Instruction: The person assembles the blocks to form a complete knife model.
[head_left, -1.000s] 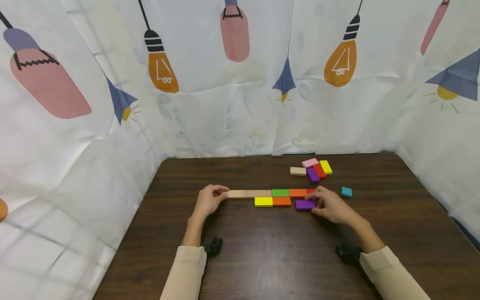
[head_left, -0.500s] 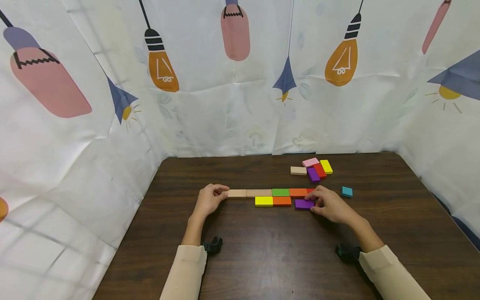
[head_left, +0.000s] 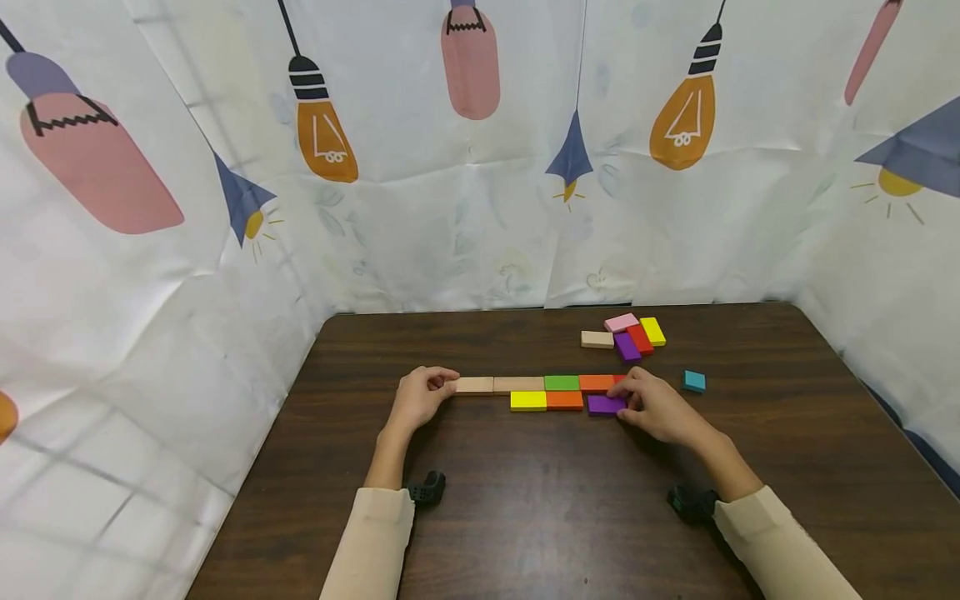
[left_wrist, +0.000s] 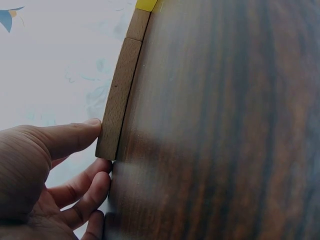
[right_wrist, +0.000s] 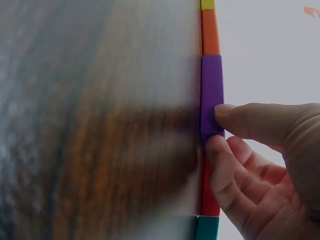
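Observation:
At the left end of the row, my left hand (head_left: 420, 402) pinches the end of a plain wooden block (head_left: 475, 385); in the left wrist view its thumb lies against that block (left_wrist: 118, 100). My right hand (head_left: 663, 407) holds a purple block (head_left: 604, 405) between thumb and fingers, in front of the row's right end. A narrow gap separates the purple block from an orange block (head_left: 564, 401), which touches a yellow block (head_left: 528, 402). Behind them run a second wooden block (head_left: 518, 384), a green one (head_left: 562, 382), an orange one (head_left: 596, 382) and a partly hidden red one.
Behind the row lie loose blocks: wooden (head_left: 597, 339), pink (head_left: 621, 322), purple (head_left: 627, 347), red (head_left: 641, 338) and yellow (head_left: 653, 331). A teal block (head_left: 693, 382) sits right of my right hand. A patterned curtain (head_left: 465, 242) stands behind the dark table (head_left: 525, 517).
My right hand has slid the purple block slightly left, narrowing its gap to the orange block. My left hand has stayed in place at the wooden block's end.

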